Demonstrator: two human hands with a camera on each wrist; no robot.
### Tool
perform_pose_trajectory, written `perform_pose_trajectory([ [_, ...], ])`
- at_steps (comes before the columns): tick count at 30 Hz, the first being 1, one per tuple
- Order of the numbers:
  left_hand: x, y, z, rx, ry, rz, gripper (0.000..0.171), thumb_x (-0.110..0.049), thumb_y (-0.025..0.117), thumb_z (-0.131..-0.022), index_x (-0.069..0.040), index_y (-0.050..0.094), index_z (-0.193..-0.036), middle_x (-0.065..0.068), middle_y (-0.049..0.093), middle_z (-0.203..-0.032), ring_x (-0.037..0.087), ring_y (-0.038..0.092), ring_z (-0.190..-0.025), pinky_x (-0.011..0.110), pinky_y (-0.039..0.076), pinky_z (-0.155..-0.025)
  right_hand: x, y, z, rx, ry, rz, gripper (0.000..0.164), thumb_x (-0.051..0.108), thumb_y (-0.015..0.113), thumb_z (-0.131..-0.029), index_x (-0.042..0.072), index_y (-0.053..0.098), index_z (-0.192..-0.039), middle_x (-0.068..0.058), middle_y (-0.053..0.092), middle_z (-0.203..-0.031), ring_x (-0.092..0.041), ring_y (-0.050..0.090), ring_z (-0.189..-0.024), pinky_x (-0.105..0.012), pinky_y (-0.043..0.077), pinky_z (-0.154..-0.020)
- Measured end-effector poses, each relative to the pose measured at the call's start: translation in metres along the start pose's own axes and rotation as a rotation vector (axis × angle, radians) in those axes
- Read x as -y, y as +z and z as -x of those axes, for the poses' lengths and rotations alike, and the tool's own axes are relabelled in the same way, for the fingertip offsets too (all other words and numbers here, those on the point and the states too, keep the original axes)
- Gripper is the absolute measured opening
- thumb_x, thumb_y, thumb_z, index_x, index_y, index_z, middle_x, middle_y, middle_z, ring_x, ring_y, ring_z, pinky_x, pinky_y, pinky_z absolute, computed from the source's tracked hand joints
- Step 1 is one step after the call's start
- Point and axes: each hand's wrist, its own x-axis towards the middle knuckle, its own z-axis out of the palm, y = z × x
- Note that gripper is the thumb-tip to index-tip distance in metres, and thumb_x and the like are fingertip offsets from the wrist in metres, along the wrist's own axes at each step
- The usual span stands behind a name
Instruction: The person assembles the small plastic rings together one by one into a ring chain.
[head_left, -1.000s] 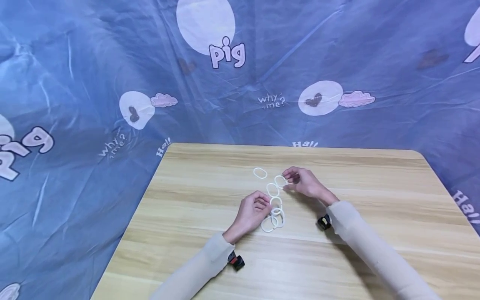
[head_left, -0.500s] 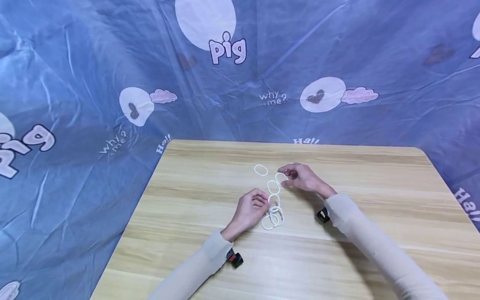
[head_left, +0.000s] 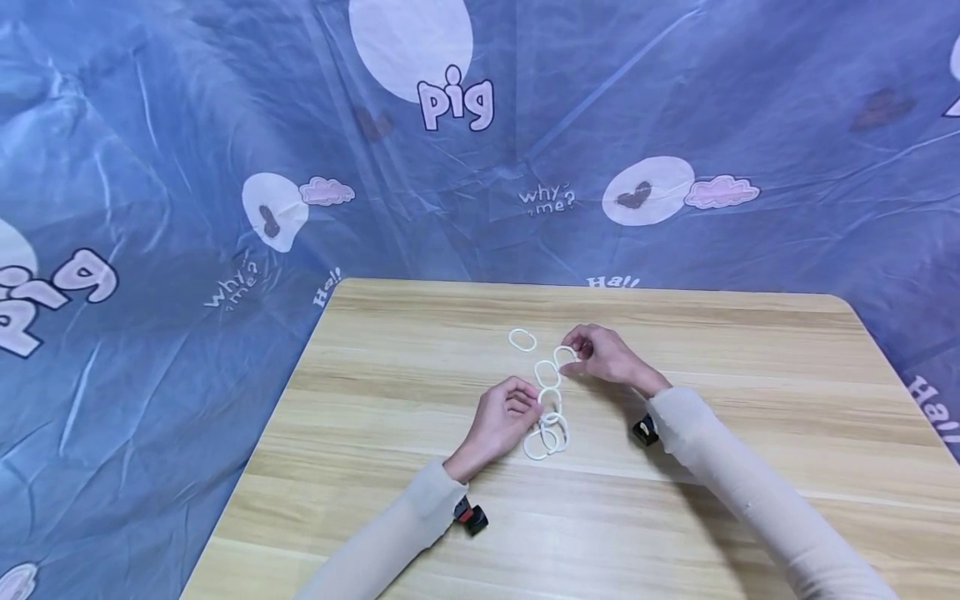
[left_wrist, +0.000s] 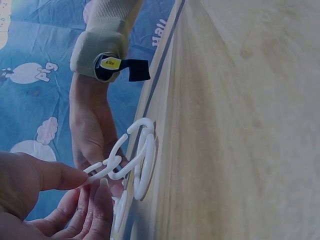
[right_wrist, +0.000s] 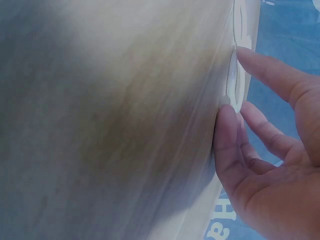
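Our left hand (head_left: 501,423) has thumb and fingertips pinched together on a white ring (head_left: 560,402), out past the middle of the table (head_left: 750,375) toward the far edge. Right hand (head_left: 609,354) is part-curled, thumb and finger set wider, gripping another ring (head_left: 555,356) from opposite sides. Between those two is a middle ring (head_left: 536,372), some overlapping rings (head_left: 567,435) trail off on the near side, and a loose ring (head_left: 510,337) sits by itself closest to the far edge.

Head cam gives us that whole layout, but the left wrist cam is the one that actually shows the breaks in the rings, plus a yellow label on the other arm's wrist band (left_wrist: 111,63). Right wrist cam only gets its ring nearly edge-on, so we can't tell from there if it's hooked to anything.

Versus half a second ago, our right fingertips and their ring are slightly closer to the right edge; left hand and loose ring look basically unmoved.
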Motion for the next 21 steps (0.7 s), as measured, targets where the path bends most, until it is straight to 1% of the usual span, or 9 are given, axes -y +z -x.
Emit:
perform_pose_trajectory([
  [4, 0.0, 0.001, 0.0, -0.001, -0.007, 0.007, 0.02, 0.006, 0.066, -0.087, 0.014, 0.06, -0.104, 0.029, 0.067, -0.097, 0.039, 0.066, -0.086, 0.011, 0.054, -0.069, 0.001, 0.0, 0.001, -0.014, 0.029, -0.02, 0.045, 0.016, 0.09, -0.066, 0.006, 0.064, -0.103, -0.011, 0.064, -0.091, -0.017, 0.056, -0.078, -0.021, 0.05, -0.068],
  [8, -0.001, 0.001, -0.001, -0.012, -0.012, 0.003, 0.018, 0.006, 0.067, -0.086, 0.013, 0.061, -0.102, 0.029, 0.068, -0.096, 0.038, 0.067, -0.084, 0.011, 0.054, -0.069, 0.001, -0.001, 0.003, -0.022, 0.023, -0.007, 0.048, 0.018, 0.09, -0.066, 0.006, 0.062, -0.103, -0.011, 0.065, -0.089, -0.017, 0.057, -0.077, -0.022, 0.05, -0.067],
  [12, -0.002, 0.002, 0.0, -0.016, -0.022, 0.004, 0.017, 0.006, 0.067, -0.086, 0.012, 0.061, -0.101, 0.029, 0.068, -0.095, 0.038, 0.067, -0.083, 0.009, 0.053, -0.067, 0.0, -0.001, 0.006, -0.009, -0.026, 0.038, 0.051, 0.017, 0.088, -0.07, 0.007, 0.062, -0.113, -0.011, 0.066, -0.087, -0.016, 0.058, -0.075, -0.024, 0.05, -0.068],
  [15, -0.002, 0.002, 0.0, -0.015, -0.026, 0.007, 0.018, 0.005, 0.067, -0.086, 0.013, 0.061, -0.102, 0.029, 0.068, -0.095, 0.037, 0.066, -0.083, 0.008, 0.052, -0.066, -0.001, -0.001, 0.008, 0.005, -0.059, 0.059, 0.049, 0.017, 0.085, -0.074, 0.008, 0.063, -0.117, -0.011, 0.066, -0.086, -0.015, 0.056, -0.074, -0.024, 0.048, -0.068],
  [18, -0.002, 0.002, -0.001, -0.013, -0.025, 0.008, 0.019, 0.005, 0.067, -0.087, 0.013, 0.061, -0.102, 0.029, 0.068, -0.096, 0.036, 0.067, -0.083, 0.008, 0.052, -0.066, -0.001, -0.001, 0.009, 0.012, -0.054, 0.045, 0.044, 0.017, 0.084, -0.076, 0.007, 0.065, -0.114, -0.009, 0.064, -0.084, -0.014, 0.055, -0.073, -0.023, 0.047, -0.066],
  [21, -0.001, 0.001, -0.001, -0.014, -0.024, 0.003, 0.019, 0.005, 0.067, -0.087, 0.013, 0.061, -0.103, 0.029, 0.068, -0.096, 0.036, 0.067, -0.083, 0.009, 0.052, -0.067, 0.0, -0.002, 0.011, 0.016, -0.023, 0.013, 0.045, 0.019, 0.084, -0.076, 0.006, 0.064, -0.114, -0.007, 0.063, -0.083, -0.014, 0.055, -0.072, -0.023, 0.047, -0.066],
])
